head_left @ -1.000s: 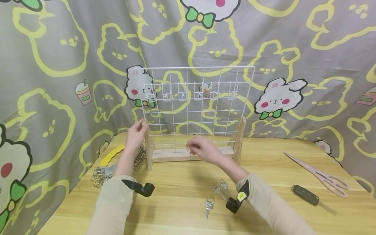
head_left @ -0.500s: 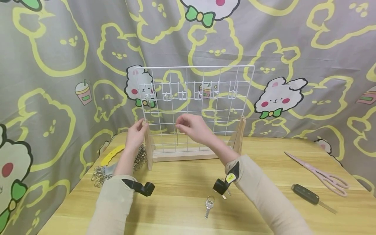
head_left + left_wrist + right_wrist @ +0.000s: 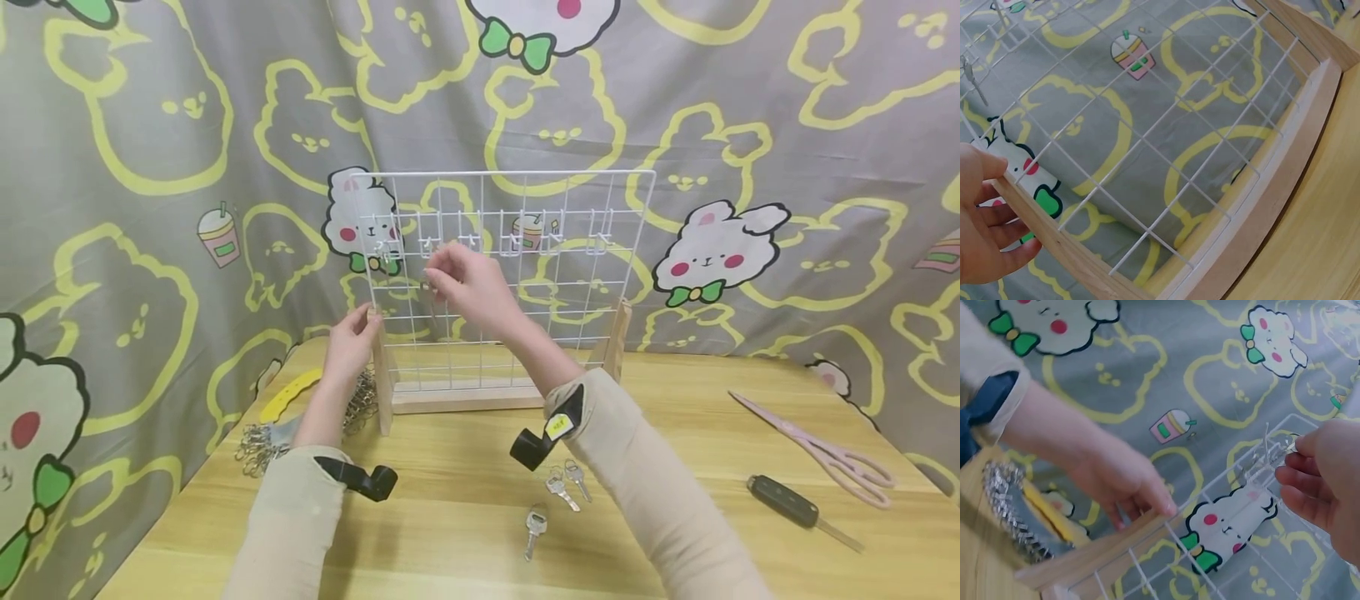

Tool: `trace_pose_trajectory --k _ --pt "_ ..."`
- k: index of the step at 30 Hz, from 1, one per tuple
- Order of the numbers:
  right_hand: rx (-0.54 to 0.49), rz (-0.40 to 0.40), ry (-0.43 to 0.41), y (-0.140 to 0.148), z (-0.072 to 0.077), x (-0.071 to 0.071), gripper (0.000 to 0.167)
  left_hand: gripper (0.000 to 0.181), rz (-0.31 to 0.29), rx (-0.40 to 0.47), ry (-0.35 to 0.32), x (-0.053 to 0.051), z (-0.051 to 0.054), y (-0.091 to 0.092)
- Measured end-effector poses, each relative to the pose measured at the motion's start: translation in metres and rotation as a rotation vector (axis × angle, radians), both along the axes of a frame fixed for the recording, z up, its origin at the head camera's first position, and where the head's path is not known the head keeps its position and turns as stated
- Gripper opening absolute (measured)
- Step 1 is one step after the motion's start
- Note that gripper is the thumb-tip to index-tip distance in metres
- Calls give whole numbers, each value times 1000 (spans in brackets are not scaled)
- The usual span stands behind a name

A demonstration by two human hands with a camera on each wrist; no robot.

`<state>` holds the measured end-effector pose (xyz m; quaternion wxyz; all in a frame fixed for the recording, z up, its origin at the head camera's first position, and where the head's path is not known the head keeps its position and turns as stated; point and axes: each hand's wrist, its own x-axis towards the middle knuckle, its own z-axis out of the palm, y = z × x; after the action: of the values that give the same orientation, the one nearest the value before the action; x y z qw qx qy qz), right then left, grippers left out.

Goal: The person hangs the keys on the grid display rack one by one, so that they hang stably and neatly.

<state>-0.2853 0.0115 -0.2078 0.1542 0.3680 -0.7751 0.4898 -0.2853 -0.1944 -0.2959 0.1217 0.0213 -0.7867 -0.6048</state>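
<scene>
My left hand (image 3: 351, 342) pinches the top of the left wooden post (image 3: 1060, 244) of a stand. A white wire grid (image 3: 517, 285) rises from the stand, with a row of white hooks (image 3: 555, 239) across its upper part. My right hand (image 3: 472, 287) is in front of the grid, just below the hooks towards the left. Between its thumb and finger it pinches a key (image 3: 432, 312), which hangs down blurred and mostly hidden. In the right wrist view the right hand's fingertips (image 3: 1300, 447) are close to a hook. Another silvery key (image 3: 972, 78) hangs at the left edge of the left wrist view.
Several loose keys (image 3: 536, 525) lie on the table in front of the stand. To the right are pink scissors (image 3: 817, 450) and a black car key (image 3: 783, 500). Left of the stand lies a bunch of metal clasps (image 3: 258, 446) with a yellow strip (image 3: 291, 395). A patterned curtain hangs behind.
My right hand has risen from the stand's base to just below the hooks and moved left, carrying the key. My left hand has stayed on the post.
</scene>
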Motion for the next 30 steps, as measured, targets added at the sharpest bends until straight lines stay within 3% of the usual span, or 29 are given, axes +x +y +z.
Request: trace_pose_trajectory --k 6,13,21,30 --pt "-160 -46 -87 -10 11 0 8 55 -4 1 6 -1 0 1" --pt "-238 -131 -62 -20 8 -5 7 54 1 -3 -2 -2 -1 0" --pt "-240 -200 -8 -24 8 -6 6 54 1 -6 5 -2 -1 1" --pt "-137 -269 61 -23 7 -7 7 54 4 -2 3 -2 -2 1"
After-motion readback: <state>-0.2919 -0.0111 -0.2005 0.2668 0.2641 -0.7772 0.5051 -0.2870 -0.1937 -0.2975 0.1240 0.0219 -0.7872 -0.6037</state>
